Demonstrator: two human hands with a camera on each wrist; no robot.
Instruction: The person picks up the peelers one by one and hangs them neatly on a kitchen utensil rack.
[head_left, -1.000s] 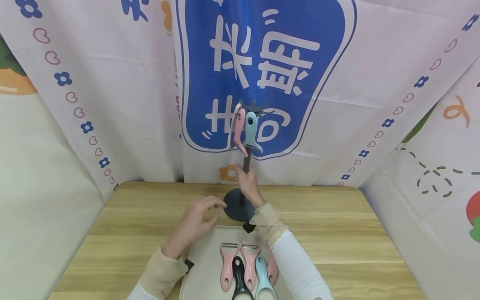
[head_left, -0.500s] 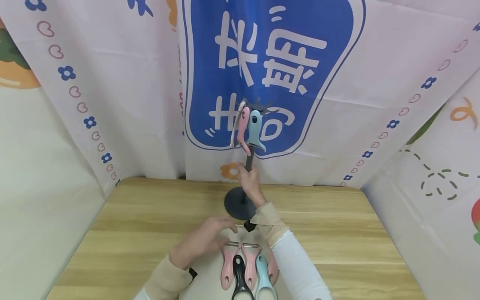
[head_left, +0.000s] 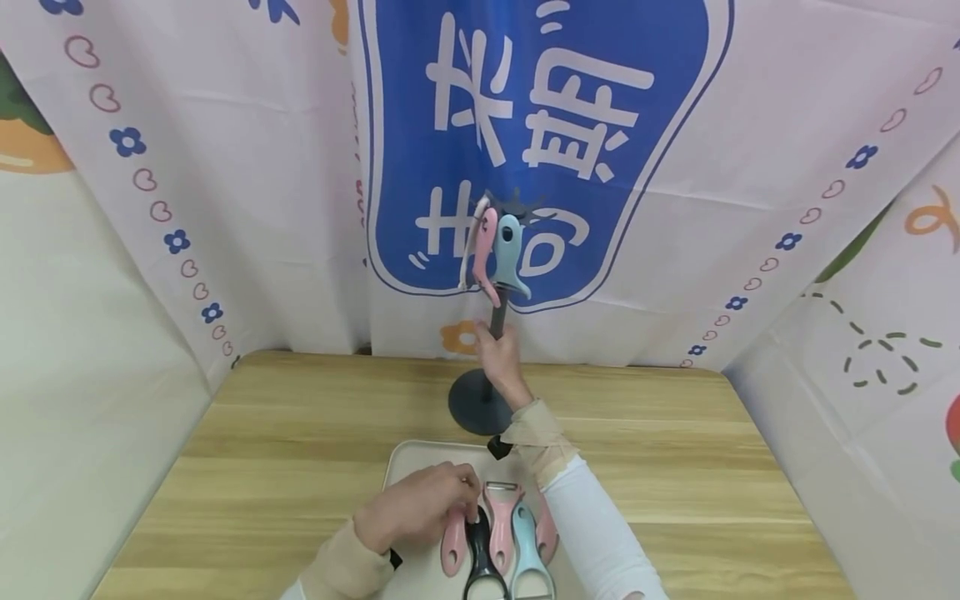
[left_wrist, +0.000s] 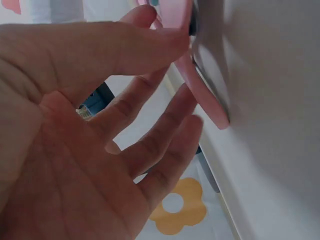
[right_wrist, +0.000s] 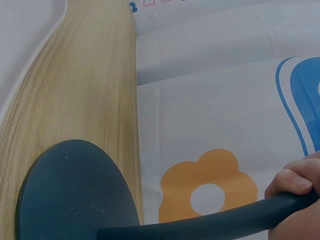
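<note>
In the head view my right hand (head_left: 500,362) grips the pole (head_left: 498,317) of a dark stand, its fingers curled round the pole (right_wrist: 240,216) in the right wrist view. A pink peeler (head_left: 486,250) and a light blue peeler (head_left: 509,250) hang from the stand's top. Over the tray, my left hand (head_left: 431,504) bends over the leftmost pink peeler (head_left: 453,546) and hides its blade end. In the left wrist view, the thumb and loosely bent fingers lie around that peeler (left_wrist: 207,97); whether they press on it is unclear.
The pale tray (head_left: 408,454) also holds a black peeler (head_left: 480,546), a pink peeler (head_left: 501,533), a light blue peeler (head_left: 527,542) and another pink one (head_left: 547,533) partly behind my right sleeve. The stand's round base (head_left: 472,404) stands behind the tray on the wooden table (head_left: 300,433).
My left hand has moved from beside the stand's base down and right, over the leftmost pink peeler. My right hand stays on the pole.
</note>
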